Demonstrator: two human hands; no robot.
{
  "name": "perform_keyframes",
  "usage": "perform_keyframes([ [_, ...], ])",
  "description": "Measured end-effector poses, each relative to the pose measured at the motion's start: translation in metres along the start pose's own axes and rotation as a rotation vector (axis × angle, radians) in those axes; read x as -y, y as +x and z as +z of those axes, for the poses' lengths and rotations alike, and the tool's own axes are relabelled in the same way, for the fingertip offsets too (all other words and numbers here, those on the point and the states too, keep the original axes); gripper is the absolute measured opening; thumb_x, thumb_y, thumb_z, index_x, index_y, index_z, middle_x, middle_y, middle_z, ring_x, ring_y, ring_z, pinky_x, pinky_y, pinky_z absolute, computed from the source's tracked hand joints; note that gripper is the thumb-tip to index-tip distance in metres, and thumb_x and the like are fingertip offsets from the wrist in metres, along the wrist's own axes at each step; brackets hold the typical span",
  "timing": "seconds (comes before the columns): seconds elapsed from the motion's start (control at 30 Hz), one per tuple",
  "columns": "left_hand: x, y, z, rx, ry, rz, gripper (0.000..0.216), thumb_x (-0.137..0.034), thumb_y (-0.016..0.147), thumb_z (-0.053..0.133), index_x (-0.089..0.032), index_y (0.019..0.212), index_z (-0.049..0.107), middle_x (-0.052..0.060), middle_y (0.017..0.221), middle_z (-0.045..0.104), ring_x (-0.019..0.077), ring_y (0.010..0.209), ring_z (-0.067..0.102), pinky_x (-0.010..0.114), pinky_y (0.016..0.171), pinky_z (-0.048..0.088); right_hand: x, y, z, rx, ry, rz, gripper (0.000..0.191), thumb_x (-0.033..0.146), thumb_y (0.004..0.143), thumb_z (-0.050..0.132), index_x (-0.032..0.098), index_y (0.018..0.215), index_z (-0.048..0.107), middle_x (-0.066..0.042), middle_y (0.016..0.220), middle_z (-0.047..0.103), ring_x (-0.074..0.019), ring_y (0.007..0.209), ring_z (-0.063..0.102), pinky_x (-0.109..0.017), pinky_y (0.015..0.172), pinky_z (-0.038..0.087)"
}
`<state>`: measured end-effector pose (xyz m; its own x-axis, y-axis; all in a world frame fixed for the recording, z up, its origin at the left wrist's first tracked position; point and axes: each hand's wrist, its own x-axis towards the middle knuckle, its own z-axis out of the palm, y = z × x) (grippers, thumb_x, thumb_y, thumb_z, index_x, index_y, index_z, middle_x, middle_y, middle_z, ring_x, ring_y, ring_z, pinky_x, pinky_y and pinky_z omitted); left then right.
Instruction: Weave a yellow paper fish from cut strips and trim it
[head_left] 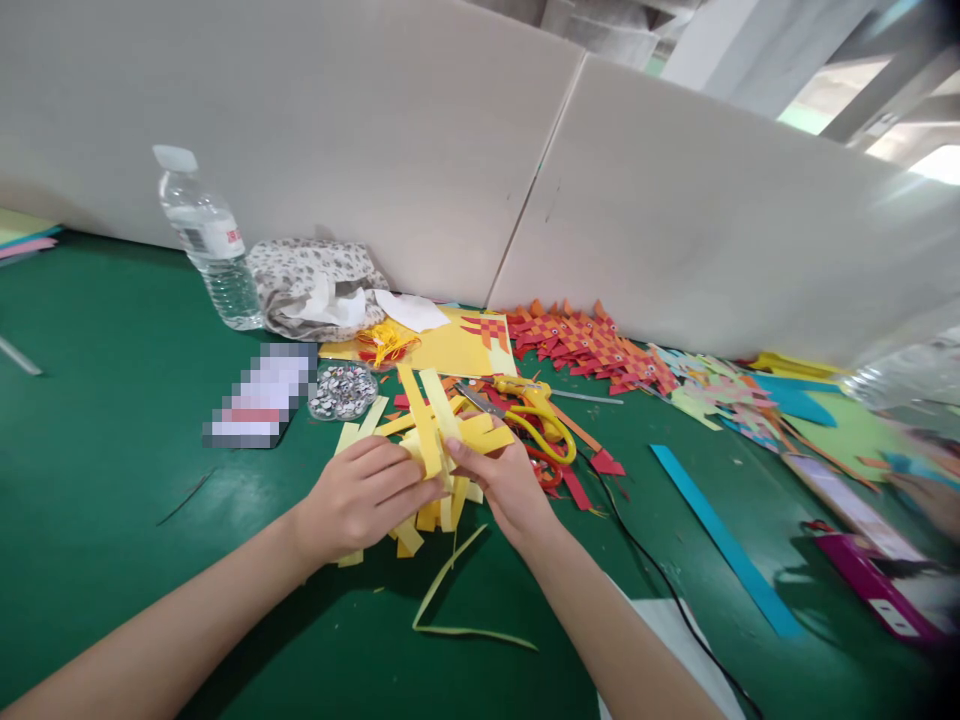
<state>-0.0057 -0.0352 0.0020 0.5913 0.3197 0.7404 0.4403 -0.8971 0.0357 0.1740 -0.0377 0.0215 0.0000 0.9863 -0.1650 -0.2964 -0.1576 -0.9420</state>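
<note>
Yellow paper strips (427, 430), some pale and some deeper yellow, cross one another between my two hands. My left hand (371, 495) is closed, fingers curled round the strips' left side. With thumb on top, my right hand (502, 480) pinches the strips from the right. More loose yellow strips (405, 540) lie on the table beneath, partly hidden by my hands. Just beyond my right hand are yellow-handled scissors (544, 415), among red paper scraps (577, 490). A thin folded pale-green strip (442, 590) lies in front.
A water bottle (214, 250), a patterned cloth pouch (315, 275), a phone (262, 395) and a dish of googly eyes (343, 390) stand left. Red-orange woven paper fish (585, 345) line the white partition (675, 230). At right are a blue strip (724, 540), a magenta power strip (874, 590) and another person's hand (934, 490).
</note>
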Motion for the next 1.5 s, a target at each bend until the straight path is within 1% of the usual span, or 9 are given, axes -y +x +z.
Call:
perform_keyframes([
  [0.23,0.001,-0.003,0.006,0.054,-0.220,-0.185,0.019,-0.019,0.080,0.061,-0.030,0.094,0.067,0.001,0.076,0.067,0.0166,0.074,0.060,0.029,0.069,0.042,-0.005,0.004,-0.003,0.014,-0.020,-0.043,0.048,0.019,0.048,0.082,0.020,0.088,0.054,0.003,0.079,0.066,-0.0114,0.070,0.062,-0.024,0.065,0.052],
  [0.47,0.002,0.000,0.005,-0.032,-0.029,-0.193,0.019,-0.025,0.077,0.064,-0.025,0.096,0.066,0.003,0.078,0.069,0.0188,0.075,0.059,0.031,0.073,0.043,-0.007,0.005,-0.006,-0.044,-0.027,-0.081,0.046,0.022,0.053,0.079,0.019,0.091,0.054,0.001,0.082,0.067,-0.0134,0.071,0.062,-0.029,0.069,0.052],
  [0.67,0.010,0.010,0.001,-0.111,-0.155,-0.790,0.031,-0.025,0.087,0.044,-0.022,0.114,0.060,0.006,0.111,0.065,0.0234,0.103,0.054,0.042,0.092,0.039,-0.004,0.006,-0.007,-0.119,0.017,-0.068,0.045,0.022,0.055,0.079,0.018,0.094,0.056,-0.001,0.086,0.067,-0.0156,0.076,0.064,-0.030,0.071,0.054],
  [0.8,0.014,0.012,0.002,-0.232,-0.592,-1.099,0.038,-0.020,0.083,0.046,-0.024,0.118,0.058,0.004,0.125,0.058,0.0243,0.114,0.052,0.043,0.097,0.040,-0.002,0.009,-0.008,-0.198,0.054,-0.107,0.043,0.020,0.054,0.079,0.018,0.091,0.057,0.000,0.084,0.068,-0.0150,0.073,0.064,-0.029,0.069,0.054],
  [0.9,0.011,0.017,-0.002,-0.353,-0.952,-1.196,0.041,-0.017,0.077,0.054,-0.023,0.118,0.059,0.005,0.121,0.062,0.0248,0.109,0.057,0.041,0.093,0.046,-0.002,0.011,-0.009,-0.277,0.070,-0.152,0.044,0.019,0.054,0.079,0.019,0.090,0.054,0.002,0.080,0.067,-0.0133,0.070,0.064,-0.026,0.065,0.054],
  [1.03,0.007,0.023,-0.004,-0.473,-1.078,-1.149,0.044,-0.018,0.073,0.064,-0.025,0.116,0.059,0.003,0.127,0.058,0.0233,0.118,0.051,0.036,0.095,0.046,-0.004,0.010,-0.009,-0.288,0.051,-0.144,0.042,0.020,0.056,0.078,0.021,0.089,0.052,0.003,0.079,0.067,-0.0120,0.069,0.063,-0.024,0.063,0.053],
  [1.13,0.005,0.019,0.000,-0.395,-0.986,-1.086,0.042,-0.022,0.077,0.063,-0.026,0.118,0.058,0.002,0.127,0.058,0.0219,0.116,0.053,0.036,0.093,0.048,-0.008,0.008,-0.006,-0.208,0.043,-0.092,0.042,0.021,0.055,0.078,0.020,0.088,0.052,0.002,0.081,0.067,-0.0135,0.072,0.064,-0.026,0.064,0.053],
  [1.3,0.006,0.007,0.008,-0.184,-0.442,-0.868,0.020,-0.024,0.080,0.058,-0.023,0.096,0.070,0.004,0.093,0.072,0.0175,0.080,0.066,0.032,0.073,0.053,-0.011,0.004,-0.002,-0.127,0.036,-0.068,0.042,0.020,0.054,0.078,0.021,0.088,0.053,0.002,0.080,0.066,-0.0141,0.072,0.063,-0.028,0.065,0.052],
  [1.5,0.014,0.002,0.004,-0.203,0.121,-0.517,0.015,-0.025,0.080,0.060,-0.025,0.089,0.073,0.002,0.066,0.055,0.0146,0.064,0.051,0.027,0.055,0.042,-0.008,0.002,0.000,-0.125,0.007,-0.052,0.046,0.021,0.054,0.077,0.021,0.093,0.053,0.002,0.079,0.064,-0.0141,0.071,0.062,-0.028,0.064,0.052],
])
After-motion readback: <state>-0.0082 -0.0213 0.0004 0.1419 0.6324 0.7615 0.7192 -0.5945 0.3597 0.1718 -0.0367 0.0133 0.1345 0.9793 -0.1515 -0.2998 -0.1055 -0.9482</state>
